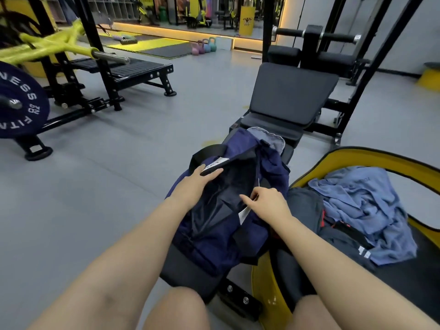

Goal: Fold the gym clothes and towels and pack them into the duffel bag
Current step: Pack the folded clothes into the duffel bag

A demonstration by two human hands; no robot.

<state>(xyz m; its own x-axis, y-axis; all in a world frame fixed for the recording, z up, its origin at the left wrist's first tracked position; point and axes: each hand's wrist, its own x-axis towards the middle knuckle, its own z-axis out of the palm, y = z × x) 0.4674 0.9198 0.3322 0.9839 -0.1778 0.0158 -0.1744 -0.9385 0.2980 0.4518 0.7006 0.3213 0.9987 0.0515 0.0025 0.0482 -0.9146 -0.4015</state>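
A navy duffel bag [240,148] lies open on a black bench [190,272] in front of me, its dark lining showing. My left hand [197,184] lies flat on the bag's left rim beside a white label, fingers straight. My right hand [266,201] pinches the bag's right rim near a white tag and a thin white cord. A crumpled blue towel [364,203] and dark gym clothes [307,210] are heaped to the right on a yellow-edged black pad [357,156]. A grey cloth [269,139] pokes out at the bag's far end.
The bench's upright back pad [292,91] stands beyond the bag. A weight plate [21,106] on a black and yellow machine is at the left, a flat bench [133,70] behind it. Kettlebells [204,47] stand far back. Grey floor [119,167] spreads to the left.
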